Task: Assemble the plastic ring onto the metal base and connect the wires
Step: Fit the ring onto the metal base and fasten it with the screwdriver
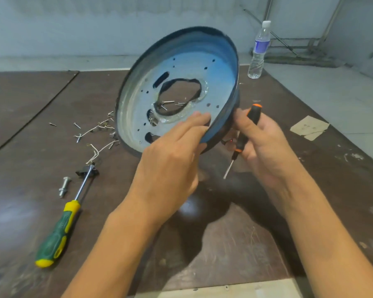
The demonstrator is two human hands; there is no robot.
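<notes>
Bluish metal base (181, 65) — round, dished, perforated — beside black-orange screwdriver (253, 115).

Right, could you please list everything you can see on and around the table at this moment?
metal base: one, blue-grey inside, dark outside, tilted, in the middle
black-and-orange screwdriver: one, gripped, tip down
green-and-yellow screwdriver: one, lying flat, left
bolt: one, silver, beside that screwdriver's shaft
black part: one, small, at that screwdriver's tip
loose screws: several, silver, scattered left of the base
white wires: a few, among the screws
water bottle: one, clear, white cap, upright, back right
paper scrap: one, beige, far right
table: one, dark brown
left hand: one, holds the base's near rim
right hand: one, grips the black-and-orange screwdriver
</notes>
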